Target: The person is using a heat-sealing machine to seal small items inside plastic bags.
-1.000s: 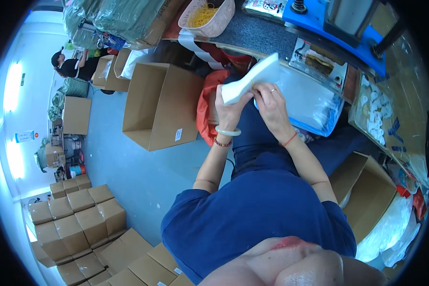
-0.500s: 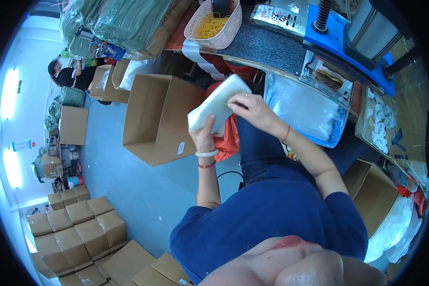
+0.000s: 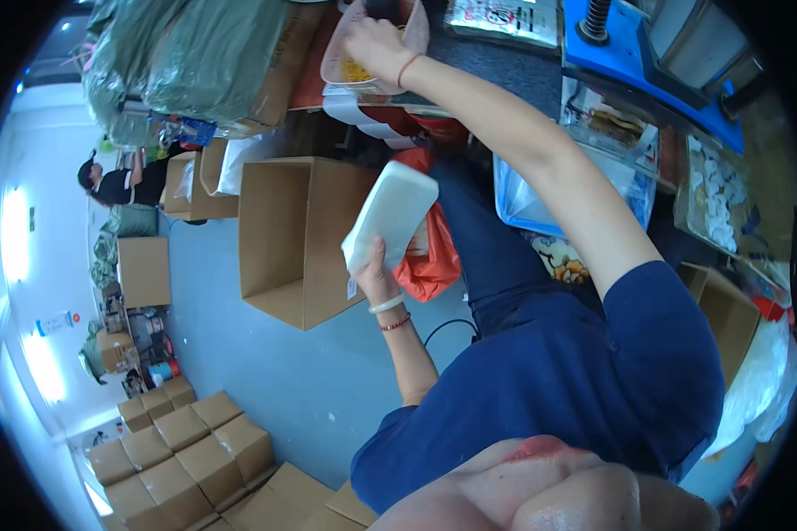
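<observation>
One white bundle [image 3: 391, 212], right hand [image 3: 376, 49] now at basket [image 3: 418, 40]

Packing wkshp: stacked ctns [image 3: 186, 447], blue mach. [image 3: 630, 69], workbench [image 3: 509, 64], lg green bags [image 3: 211, 62].

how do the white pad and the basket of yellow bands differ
The white pad is held in the left hand; the basket sits on the bench, with the right hand at its opening. The white pad is a flat slab; the basket is hollow and open-topped. Both are pale.
</observation>
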Available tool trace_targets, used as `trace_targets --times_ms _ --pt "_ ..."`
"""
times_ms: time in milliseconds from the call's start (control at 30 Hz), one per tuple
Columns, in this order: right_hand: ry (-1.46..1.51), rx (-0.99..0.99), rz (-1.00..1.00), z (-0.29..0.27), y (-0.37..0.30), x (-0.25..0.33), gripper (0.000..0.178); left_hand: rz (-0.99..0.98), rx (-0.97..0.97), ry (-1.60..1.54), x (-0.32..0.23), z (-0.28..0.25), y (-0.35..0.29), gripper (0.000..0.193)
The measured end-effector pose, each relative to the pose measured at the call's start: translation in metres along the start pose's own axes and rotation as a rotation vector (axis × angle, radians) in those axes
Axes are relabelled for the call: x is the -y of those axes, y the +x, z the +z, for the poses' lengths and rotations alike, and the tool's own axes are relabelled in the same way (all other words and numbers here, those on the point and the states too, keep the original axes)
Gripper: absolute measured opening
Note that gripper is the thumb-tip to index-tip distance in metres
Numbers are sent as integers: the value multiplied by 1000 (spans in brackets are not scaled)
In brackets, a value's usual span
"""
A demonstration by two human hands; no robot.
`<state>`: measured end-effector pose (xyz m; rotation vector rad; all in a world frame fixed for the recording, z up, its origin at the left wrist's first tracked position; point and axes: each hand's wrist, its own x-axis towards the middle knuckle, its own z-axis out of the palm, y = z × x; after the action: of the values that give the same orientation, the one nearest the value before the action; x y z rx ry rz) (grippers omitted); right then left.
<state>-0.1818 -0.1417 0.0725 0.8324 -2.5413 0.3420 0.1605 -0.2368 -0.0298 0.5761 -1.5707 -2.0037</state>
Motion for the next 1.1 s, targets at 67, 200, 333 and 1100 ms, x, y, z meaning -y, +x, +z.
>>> trace_targets --times_ms 67,200,333,1100 --pt "73 -405 -137 -26 -34 2 9 -50 117 -84 8 28 16 43" --pt "432 -475 -116 -101 -154 -7 13 -105 363 -127 18 102 61 43" --pt "511 -300 5 -145 -250 -35 11 -15 606 -135 32 200 123 38" --pt "-422 -194 685 -172 -451 -242 25 1182 669 1262 105 349 132 67"
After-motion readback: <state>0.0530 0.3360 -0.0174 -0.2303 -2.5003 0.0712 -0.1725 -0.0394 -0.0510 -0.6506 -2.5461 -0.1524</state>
